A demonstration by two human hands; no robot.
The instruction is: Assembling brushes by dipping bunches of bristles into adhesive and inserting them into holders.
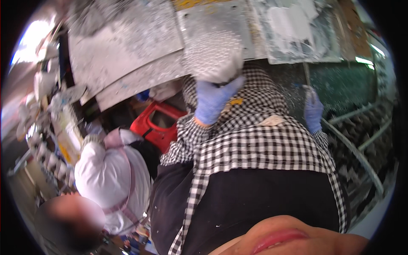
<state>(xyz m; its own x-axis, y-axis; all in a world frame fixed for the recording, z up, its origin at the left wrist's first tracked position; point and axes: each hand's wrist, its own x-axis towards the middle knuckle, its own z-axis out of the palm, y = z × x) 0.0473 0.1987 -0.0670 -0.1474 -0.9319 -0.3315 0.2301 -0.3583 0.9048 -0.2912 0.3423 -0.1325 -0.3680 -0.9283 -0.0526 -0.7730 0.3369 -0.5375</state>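
My left hand [214, 100], in a blue-violet glove, grips the near edge of a pale, rounded piece [212, 55] covered in rows of small bumps. Motion blurs the piece, so its exact kind is unclear. It is in front of a grey metal plate [214, 19] at the table's near edge. Off to the right, my gloved right hand [313, 109] is closed around a thin stick-like tool [307, 73] pointing toward the table. Beyond that tool lies a board [327, 46] smeared with thick white paste [291, 23].
Dusty grey sheets [127, 51] cover the table's left side. A red plastic stool [159, 125] stands at my left, beside a person in a white top [114, 174]. On my right are metal bars [357, 155] over dark shapes and a green surface [352, 80].
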